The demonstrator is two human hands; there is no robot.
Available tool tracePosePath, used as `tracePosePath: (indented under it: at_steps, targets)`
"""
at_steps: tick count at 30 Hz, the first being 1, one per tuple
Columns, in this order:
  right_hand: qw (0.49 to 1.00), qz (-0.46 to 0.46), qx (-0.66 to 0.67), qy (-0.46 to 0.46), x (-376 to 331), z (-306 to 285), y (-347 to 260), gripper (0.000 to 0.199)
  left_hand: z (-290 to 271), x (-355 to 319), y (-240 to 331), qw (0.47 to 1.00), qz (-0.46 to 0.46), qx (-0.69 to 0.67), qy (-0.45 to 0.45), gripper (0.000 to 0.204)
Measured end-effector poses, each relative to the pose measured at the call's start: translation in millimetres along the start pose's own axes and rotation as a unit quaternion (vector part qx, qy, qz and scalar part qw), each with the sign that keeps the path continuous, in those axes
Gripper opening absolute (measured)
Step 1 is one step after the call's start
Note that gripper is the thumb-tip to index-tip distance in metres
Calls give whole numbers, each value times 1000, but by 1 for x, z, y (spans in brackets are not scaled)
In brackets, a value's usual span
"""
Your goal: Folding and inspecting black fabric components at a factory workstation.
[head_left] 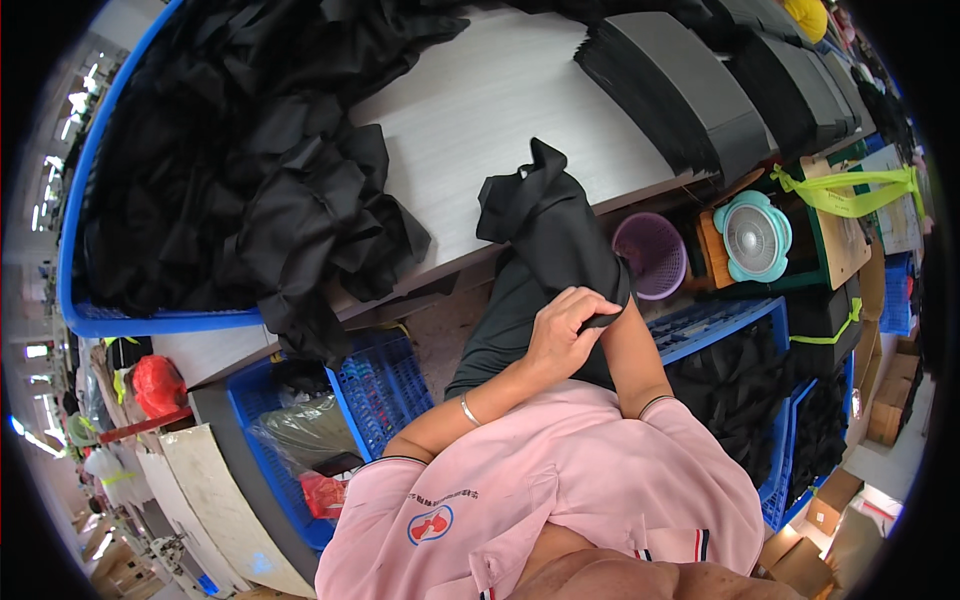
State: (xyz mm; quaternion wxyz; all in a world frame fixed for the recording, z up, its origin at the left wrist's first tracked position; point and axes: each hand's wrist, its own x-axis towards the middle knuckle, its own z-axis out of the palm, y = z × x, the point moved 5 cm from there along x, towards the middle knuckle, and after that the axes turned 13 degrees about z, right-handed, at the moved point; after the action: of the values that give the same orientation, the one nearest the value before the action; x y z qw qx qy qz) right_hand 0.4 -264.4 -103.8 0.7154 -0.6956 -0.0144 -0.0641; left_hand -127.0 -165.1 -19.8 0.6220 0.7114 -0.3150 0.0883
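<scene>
A black bag-like piece of cloth (pixel 560 235) lies over my lap, its upper end at the front edge of the table (pixel 465 130). My left hand (pixel 572 325) is closed on the cloth's near edge, fingers pinched together. My right forearm (pixel 632 355) reaches into the cloth's near opening. The cloth hides my right hand, so its fingers do not show. To the left, a heap of loose black cloth pieces (pixel 310 210) spills from a large blue crate (pixel 160 325) onto the table.
Stacked flat black pieces (pixel 690 90) stand at the table's far right. Below the table's edge are a purple basket (pixel 650 255) and a teal fan (pixel 753 236). Blue crates flank me, one with black cloth (pixel 735 390) at right, another with plastic bags (pixel 310 430) at left.
</scene>
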Motion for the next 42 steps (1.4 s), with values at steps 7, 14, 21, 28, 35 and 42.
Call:
tracePosePath:
  at_steps: [7,14,21,28,35,42]
  targets:
    - [840,251,459,143,19,-7,36,33,9,-21,26,985,7,-107,-135,32]
    - [883,195,426,35,-14,-27,-26,36,-17,38,-22,980,-24,146,133,36]
    - [950,144,266,85,-42,-41,-50,38,-15,54,-47,990,-27,101,91,14]
    - [999,16,-32,8,-43,-42,-36,46,-25,60,-58,980,-21,97,170,7]
    - [998,-3,-51,42,-69,-51,-36,46,-35,69,-33,992,-6,102,79,24]
    - [993,-33,-71,91,1,-61,-24,46,20,3,21,983,127,130,9,76]
